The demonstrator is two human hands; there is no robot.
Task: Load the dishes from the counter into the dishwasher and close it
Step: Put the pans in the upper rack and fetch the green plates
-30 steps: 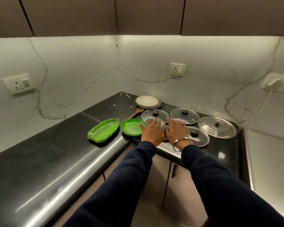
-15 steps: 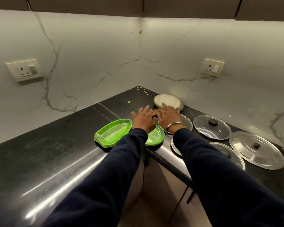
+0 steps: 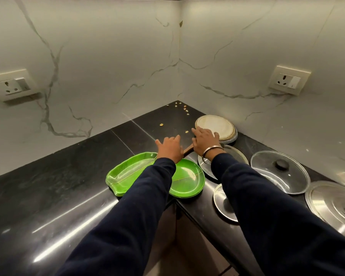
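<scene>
A stack of round cream plates (image 3: 215, 126) lies in the counter's back corner. My right hand (image 3: 204, 140), with a metal bangle at the wrist, rests on the stack's near edge, fingers spread. My left hand (image 3: 170, 148) hovers open just left of it, above a brown wooden handle (image 3: 188, 150) that pokes out between the hands. Under my left sleeve lie a green leaf-shaped tray (image 3: 127, 173) and a round green plate (image 3: 188, 179). Several lids sit to the right: a glass lid (image 3: 279, 171), a steel lid (image 3: 335, 204), two more partly hidden by my right arm.
The black counter (image 3: 58, 188) forms an L around a corner, with marble walls behind. Small crumbs (image 3: 161, 124) are scattered near the corner. Wall sockets (image 3: 13, 85) sit left and right (image 3: 289, 80). Cabinet doors show below the counter edge.
Both hands have moved away from the lids, forward and left toward the corner. My right hand now touches the cream plate stack; the view has tilted down and closer.
</scene>
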